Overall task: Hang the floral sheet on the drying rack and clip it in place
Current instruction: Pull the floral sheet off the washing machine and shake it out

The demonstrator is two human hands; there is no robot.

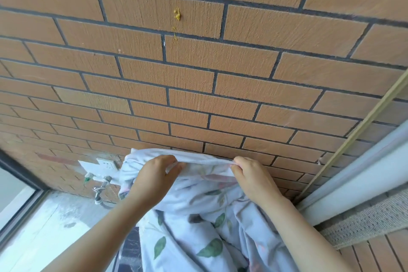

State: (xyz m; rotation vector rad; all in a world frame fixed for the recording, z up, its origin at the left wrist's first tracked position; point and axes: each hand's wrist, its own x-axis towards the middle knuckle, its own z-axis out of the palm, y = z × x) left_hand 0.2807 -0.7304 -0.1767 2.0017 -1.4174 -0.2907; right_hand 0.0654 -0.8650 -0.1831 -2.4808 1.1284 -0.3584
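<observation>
**Sheet hem held in both hands, nothing hung yet**

The floral sheet (198, 216) is bunched in front of the foot of the brick wall (198, 73). Its white top hem is stretched level between the two hands, and the leaf-printed bulk falls away below, out of the bottom of the view. The left hand (156, 172) has its fingers curled over the hem and grips it. The right hand (249, 174) pinches the same hem a little further along the wall, fingers folded tight on the cloth. Low on the wall, beyond the left hand, sit a wall socket (107, 164) and a tap (100, 187). A thin pale rod (364, 121) slants across the wall's right end; it may belong to the drying rack, but the view does not settle that.

I judge this the opening step: finding and straightening an edge before hanging. The next move calls for lifting the hem taut and laying it over a rail, with the clips to follow. No clips are in view.
</observation>
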